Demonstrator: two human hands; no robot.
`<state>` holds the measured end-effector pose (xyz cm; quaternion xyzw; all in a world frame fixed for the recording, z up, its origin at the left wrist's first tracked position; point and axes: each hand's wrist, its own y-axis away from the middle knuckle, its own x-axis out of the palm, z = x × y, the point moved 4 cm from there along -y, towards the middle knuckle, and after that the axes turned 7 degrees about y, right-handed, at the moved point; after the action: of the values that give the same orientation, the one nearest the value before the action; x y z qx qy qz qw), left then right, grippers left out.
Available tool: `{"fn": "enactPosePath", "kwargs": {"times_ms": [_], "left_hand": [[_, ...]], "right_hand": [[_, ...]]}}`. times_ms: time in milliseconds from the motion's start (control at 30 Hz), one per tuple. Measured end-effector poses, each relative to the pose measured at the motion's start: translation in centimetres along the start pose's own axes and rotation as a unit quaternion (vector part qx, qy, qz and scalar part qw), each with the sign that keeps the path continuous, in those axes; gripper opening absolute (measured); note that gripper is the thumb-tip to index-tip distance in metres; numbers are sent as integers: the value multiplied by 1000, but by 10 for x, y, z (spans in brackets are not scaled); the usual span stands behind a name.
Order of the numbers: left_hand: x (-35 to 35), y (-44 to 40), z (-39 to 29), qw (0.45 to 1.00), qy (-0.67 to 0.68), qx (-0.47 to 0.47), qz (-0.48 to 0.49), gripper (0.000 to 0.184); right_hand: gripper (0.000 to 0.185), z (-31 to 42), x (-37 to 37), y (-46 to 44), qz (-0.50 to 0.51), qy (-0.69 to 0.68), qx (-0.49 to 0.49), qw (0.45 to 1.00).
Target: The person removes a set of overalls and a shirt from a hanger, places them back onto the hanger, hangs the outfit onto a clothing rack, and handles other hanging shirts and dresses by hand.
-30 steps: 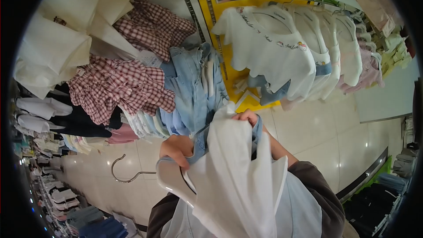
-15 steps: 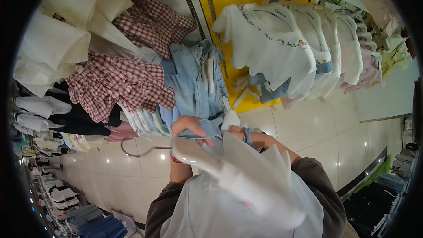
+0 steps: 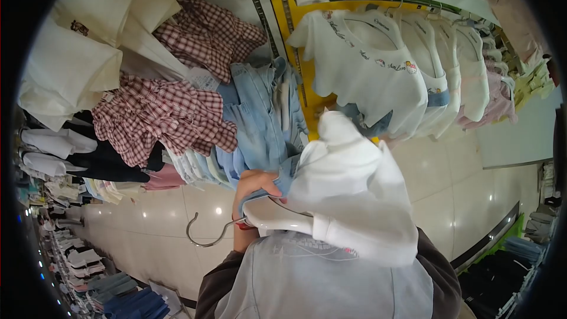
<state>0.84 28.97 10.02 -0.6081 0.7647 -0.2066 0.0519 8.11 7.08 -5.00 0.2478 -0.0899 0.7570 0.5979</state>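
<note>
Farthest left of the left hand and above it, cream garments (image 3: 88, 71) hang beside red-and-white plaid clothes (image 3: 165, 118). Below and left of it, folded clothes (image 3: 127, 295) lie in stacks near the pale tiled floor (image 3: 147, 230). Just left of the hand, the bare metal hook of a white hanger (image 3: 274, 215) points left, its curve bowing downward. The hanger's long axis runs left to right, dipping slightly to the right, where it passes behind a fold of a white top (image 3: 354, 171). The left hand (image 3: 258, 183) pinches blue fabric (image 3: 287, 172) between thumb and fingers, just above the hanger. Light blue denim clothes (image 3: 254, 118) hang above it. The white top bulges upward, right of the left hand, its long axis slanting from upper left to lower right. It hides the right hand, whose grip I cannot tell. Up and right of the left hand, printed white shirts (image 3: 366, 65) hang in a row.
</note>
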Motion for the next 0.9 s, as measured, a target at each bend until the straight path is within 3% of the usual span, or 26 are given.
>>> {"fn": "enactPosePath", "kwargs": {"times_ms": [100, 200, 267, 367, 533, 633, 733, 833, 900], "left_hand": [[-4, -8, -6, 994, 38, 86, 59, 43], [-4, -5, 10, 968, 244, 57, -15, 62], [-1, -12, 16, 962, 262, 71, 39, 70], [12, -16, 14, 971, 214, 57, 88, 74], [18, -16, 3, 990, 117, 28, 76, 73], [-9, -5, -8, 997, 32, 59, 49, 74], [-28, -5, -24, 987, -5, 152, 45, 75], [-42, 5, -31, 984, 74, 127, 98, 76], [-35, 1, -31, 961, 99, 183, 183, 75]], "right_hand": [[77, 3, -2, 3, 1, 12, 5, 1000], [77, 12, -4, 27, 54, 69, 23, 996], [77, 19, -3, 50, 122, 128, 39, 983], [78, 34, 8, 76, 233, 230, 45, 944], [78, 51, 29, 78, 361, 322, 16, 875], [78, 44, 35, 54, 354, 278, -26, 893], [78, 27, 35, 21, 335, 176, -69, 923], [79, 19, 45, 16, 404, 141, -96, 898], [79, 7, 56, 25, 473, 158, -92, 862]]}}
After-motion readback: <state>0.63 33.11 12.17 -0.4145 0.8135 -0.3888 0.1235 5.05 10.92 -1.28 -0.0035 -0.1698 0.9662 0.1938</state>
